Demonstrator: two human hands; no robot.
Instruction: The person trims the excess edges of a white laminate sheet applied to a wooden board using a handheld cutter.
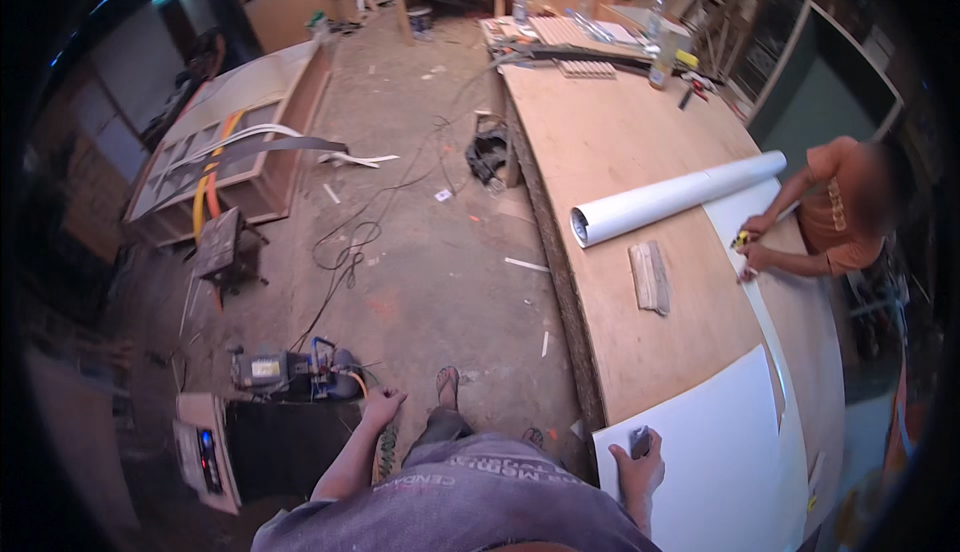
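On the white sheet [705, 422] at the bench's near end, my right hand [642, 464] is closed round a small grey object [638, 440]. My left hand [382, 404] hangs low beside my leg, near a small air compressor [305, 372] and its orange hose, with fingers curled; what they hold, if anything, is too small to make out. A large white roll [675, 195] lies across the plywood bench [565, 132], with a stack of thin pale pieces [648, 277] below it. At the right, a co-worker [850, 202] holds a yellow tool [741, 239] over a long white strip.
A wooden cabinet carcass [285, 182] with strips draped over it lies at left, beside a stool [225, 247]. Cables [350, 252] and scraps lie on the floor [420, 282]. A black board [280, 442] is low at front left. Bottles [660, 62] stand on the far bench end.
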